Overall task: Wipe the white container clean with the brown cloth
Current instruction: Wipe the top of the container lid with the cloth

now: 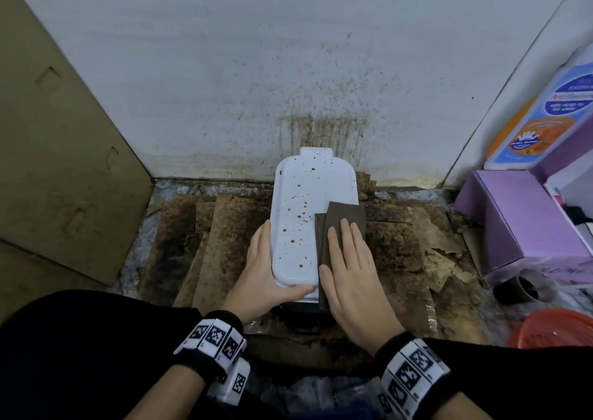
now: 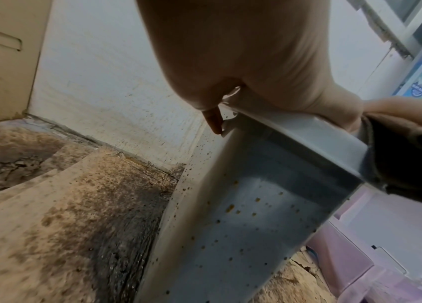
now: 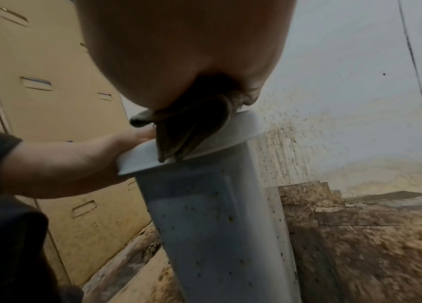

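White container [image 1: 303, 214], tall, rigid, likely light and tippy plastic, stands against the stained wall [image 1: 224, 66], left hand [image 1: 266, 275] curled round its near-left lid edge, right hand [image 1: 349, 268] pressing soft brown cloth [image 1: 345, 214] flat, fingers straight, slightly spread.
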Motion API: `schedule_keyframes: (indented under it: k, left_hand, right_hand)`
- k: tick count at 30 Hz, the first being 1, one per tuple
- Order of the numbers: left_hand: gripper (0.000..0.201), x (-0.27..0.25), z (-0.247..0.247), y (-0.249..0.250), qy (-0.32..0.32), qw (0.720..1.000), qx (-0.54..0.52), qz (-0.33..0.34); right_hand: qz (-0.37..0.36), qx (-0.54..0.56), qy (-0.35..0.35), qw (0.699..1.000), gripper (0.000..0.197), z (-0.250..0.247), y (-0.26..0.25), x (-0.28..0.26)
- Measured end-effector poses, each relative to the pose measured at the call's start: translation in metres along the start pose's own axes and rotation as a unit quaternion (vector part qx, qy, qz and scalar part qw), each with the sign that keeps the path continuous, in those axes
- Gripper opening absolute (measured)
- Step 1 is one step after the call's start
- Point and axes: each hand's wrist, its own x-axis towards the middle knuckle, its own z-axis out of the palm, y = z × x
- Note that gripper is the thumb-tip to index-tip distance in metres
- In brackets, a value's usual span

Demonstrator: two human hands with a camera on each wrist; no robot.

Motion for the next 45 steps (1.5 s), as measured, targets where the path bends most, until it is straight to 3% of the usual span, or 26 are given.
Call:
schedule_keyframes:
  k: [8, 17, 27, 36, 41, 45]
  left_hand:
    - [0.139, 0.001, 0.0, 0.0, 0.004, 1.0, 0.007, -0.013]
    - [0.141, 0.002, -0.001, -0.006, -0.006, 1.0, 0.002, -0.02]
    - [0.141, 0.004, -0.001, -0.008, -0.005, 1.0, 0.006, -0.014]
    - [0.14, 0.004, -0.002, -0.007, -0.011, 1.0, 0.01, -0.004]
    - [0.142, 0.004, -0.001, -0.008, -0.009, 1.0, 0.009, -0.008]
    - [0.141, 0.003, 0.0, -0.008, -0.009, 1.0, 0.006, -0.007]
  right_hand:
    - [0.002, 0.013, -0.009, 1.0, 0.063, -0.007, 0.005, 0.01]
    - [-0.006, 0.097, -0.119, 0.988, 0.068, -0.029, 0.047, 0.091]
    - [-0.006, 0.004, -0.116, 0.993, 0.072, -0.029, 0.076, 0.173]
    - [-0.003, -0.037, -0.103, 0.994, 0.066, -0.032, 0.068, 0.159]
    - [-0.009, 0.022, -0.104, 0.994, 0.065, -0.031, 0.056, 0.114]
    - [-0.002, 0.034, -0.057, 0.998, 0.064, -0.023, 0.037, 0.066]
